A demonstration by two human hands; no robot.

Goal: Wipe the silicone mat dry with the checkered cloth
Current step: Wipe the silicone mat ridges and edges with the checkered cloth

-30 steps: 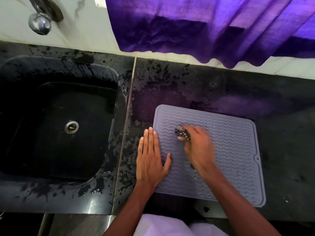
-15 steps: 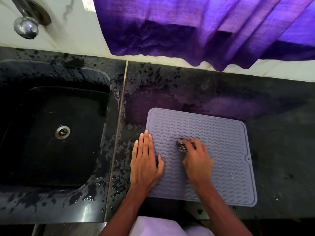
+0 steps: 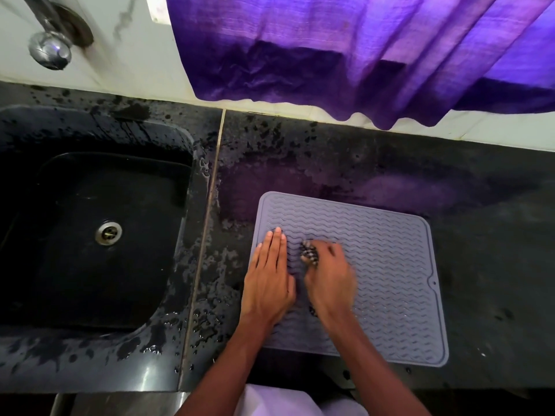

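Observation:
A grey silicone mat (image 3: 387,265) with wavy ridges lies flat on the black counter (image 3: 486,241), right of the sink. My left hand (image 3: 268,280) presses flat on the mat's left edge, fingers straight and together. My right hand (image 3: 329,277) grips a bunched checkered cloth (image 3: 309,254) and holds it down on the mat's left-middle part. Only a small black-and-white wad of the cloth shows beyond my fingers. The right hand is blurred.
A black sink (image 3: 99,235) with a metal drain (image 3: 108,233) sits to the left. Water drops lie on the counter strip between sink and mat. A chrome tap (image 3: 51,49) hangs at top left. A purple curtain (image 3: 360,55) hangs over the back wall.
My right hand has slid the cloth leftward on the mat, closer to my left hand. The left hand stays pressed on the mat's left edge. The view shifted slightly.

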